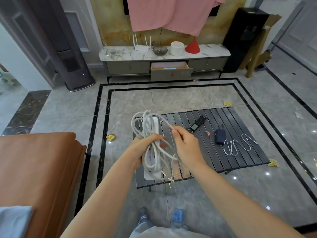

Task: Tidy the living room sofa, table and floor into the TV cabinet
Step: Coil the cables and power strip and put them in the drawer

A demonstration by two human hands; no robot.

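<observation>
Upright, the power strip (155, 134) sits gripped by left fingers (154, 137); right fingers (176, 133) pinch its cord (164, 122).

The slatted table (223, 134) is taken as the landmark. Above its near left end, a power strip (152, 152) wound in its cable is held in the left hand (145, 148), and a strand of that cable is pinched by the right hand (185, 143) just to the right. On the table, right of the hands, a remote control (198, 123) is laid, then a power bank (220, 136), with a charging cable (238, 145) coiled beside it. Behind the table, against the wall, the TV cabinet (164, 54) is set, its middle drawer (171, 72) pulled out. Left of the table a sofa (39, 169) is placed. Wrappers (111, 137) are scattered on the floor around the table.
</observation>
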